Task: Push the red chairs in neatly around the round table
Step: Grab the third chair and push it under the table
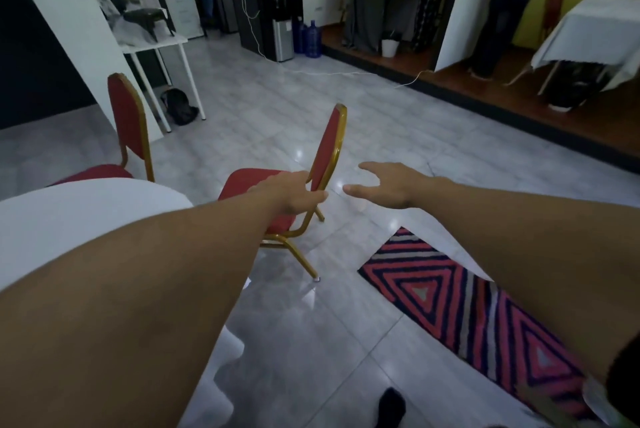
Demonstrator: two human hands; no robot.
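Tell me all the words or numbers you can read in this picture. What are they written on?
None can be read.
The water dispenser shows no clear label.
The blue water bottles beside it are too small and blurred.
The papers on the white side table are blurred.
The red chair held by the left hand, the round table and the striped rug carry no writing.

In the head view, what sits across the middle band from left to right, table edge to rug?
Round table → far red chair → near red chair, its back frame gripped by the left hand → open right hand, touching nothing → striped rug.
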